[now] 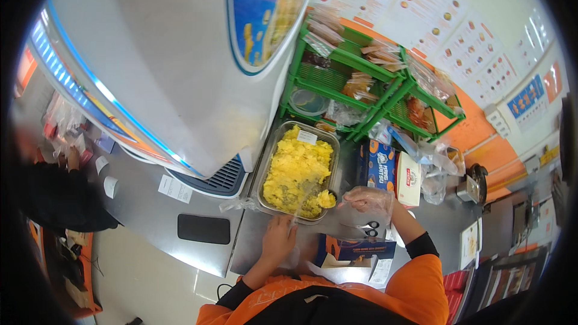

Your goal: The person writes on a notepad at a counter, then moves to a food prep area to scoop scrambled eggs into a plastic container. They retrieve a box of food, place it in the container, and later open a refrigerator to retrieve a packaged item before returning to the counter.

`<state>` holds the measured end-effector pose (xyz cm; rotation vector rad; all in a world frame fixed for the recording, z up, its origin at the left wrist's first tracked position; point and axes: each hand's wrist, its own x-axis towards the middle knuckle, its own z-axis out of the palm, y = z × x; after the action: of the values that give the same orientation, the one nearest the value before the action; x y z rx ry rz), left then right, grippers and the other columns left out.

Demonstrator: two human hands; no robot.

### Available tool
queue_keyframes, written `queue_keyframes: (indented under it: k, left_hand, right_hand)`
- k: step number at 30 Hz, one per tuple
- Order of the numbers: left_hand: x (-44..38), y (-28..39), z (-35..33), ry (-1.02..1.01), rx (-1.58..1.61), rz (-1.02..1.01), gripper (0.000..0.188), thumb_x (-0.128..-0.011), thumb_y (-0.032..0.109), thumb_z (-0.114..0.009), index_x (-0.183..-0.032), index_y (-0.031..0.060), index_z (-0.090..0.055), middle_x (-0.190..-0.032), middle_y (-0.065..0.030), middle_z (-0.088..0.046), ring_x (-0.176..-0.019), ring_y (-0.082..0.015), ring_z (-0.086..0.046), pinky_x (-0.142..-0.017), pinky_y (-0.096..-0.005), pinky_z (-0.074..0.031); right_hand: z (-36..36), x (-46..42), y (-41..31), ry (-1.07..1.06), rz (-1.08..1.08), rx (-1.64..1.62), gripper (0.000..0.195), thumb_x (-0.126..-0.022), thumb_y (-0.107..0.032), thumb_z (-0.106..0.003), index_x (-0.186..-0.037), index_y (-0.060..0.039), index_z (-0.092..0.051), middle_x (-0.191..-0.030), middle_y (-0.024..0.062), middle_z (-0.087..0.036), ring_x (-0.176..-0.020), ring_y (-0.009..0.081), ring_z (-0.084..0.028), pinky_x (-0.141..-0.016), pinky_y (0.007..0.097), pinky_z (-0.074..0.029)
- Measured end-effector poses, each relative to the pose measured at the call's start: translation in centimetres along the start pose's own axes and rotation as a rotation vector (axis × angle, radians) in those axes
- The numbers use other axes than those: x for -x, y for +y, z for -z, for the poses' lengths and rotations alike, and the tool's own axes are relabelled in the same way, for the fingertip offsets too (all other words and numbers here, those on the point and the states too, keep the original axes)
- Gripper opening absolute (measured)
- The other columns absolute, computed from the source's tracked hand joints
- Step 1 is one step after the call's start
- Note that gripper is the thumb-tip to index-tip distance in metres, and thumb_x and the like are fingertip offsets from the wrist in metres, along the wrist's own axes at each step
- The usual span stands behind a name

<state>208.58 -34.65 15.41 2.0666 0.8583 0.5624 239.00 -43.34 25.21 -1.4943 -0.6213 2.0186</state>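
Note:
A metal tray [335,162] holds mashed yellow food [293,167], with a small paper slip [307,137] at its far end. My right hand [361,199], in a loose clear plastic glove, is curled at the tray's near right corner, around what seems to be the hidden handle of a scoop [333,195] heaped with yellow food. My left hand [278,236] is bare, at the tray's near edge; a blurred translucent streak reaches from its fingers over the food, and its grip is unclear. Below the hands stands an open printed cardboard box [361,253] with a paper slip [382,271].
Black-handled scissors [371,228] lie beside the right forearm. Behind the tray stand green plastic racks [352,90] with bagged items, and boxes [407,180]. A large white machine [180,54] rises at the left. A black phone [203,229] lies left. A co-worker [58,194] is at far left.

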Motion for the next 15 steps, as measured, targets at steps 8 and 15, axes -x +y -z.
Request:
queue_keyframes:
  k: [8,15]
  left_hand:
    - [3.1,6.4,-1.5,-0.542,0.133,0.026,0.071,-0.079,0.025,-0.071,-0.128,-0.0079,-0.031,-0.126,-0.0278,-0.041,-0.109,-0.0462,-0.05,-0.079,-0.0472,-0.05]
    - [4.2,3.0,-9.6,-0.511,0.108,0.01,0.085,-0.081,0.014,-0.062,-0.144,-0.0082,-0.01,-0.134,-0.0336,-0.035,-0.112,-0.0478,-0.051,-0.089,-0.0474,-0.048]
  right_hand:
    - [-8.9,13.3,2.4,0.259,0.318,-0.432,0.041,-0.095,-0.026,-0.057,-0.114,0.01,-0.059,-0.053,-0.0053,-0.036,-0.048,0.0054,-0.034,-0.047,0.0226,-0.025]
    - [-19.1,17.8,11.3,0.405,0.285,-0.624,0.042,-0.095,-0.029,-0.057,-0.114,0.0095,-0.059,-0.055,-0.009,-0.03,-0.048,0.0035,-0.027,-0.046,0.0218,-0.024]
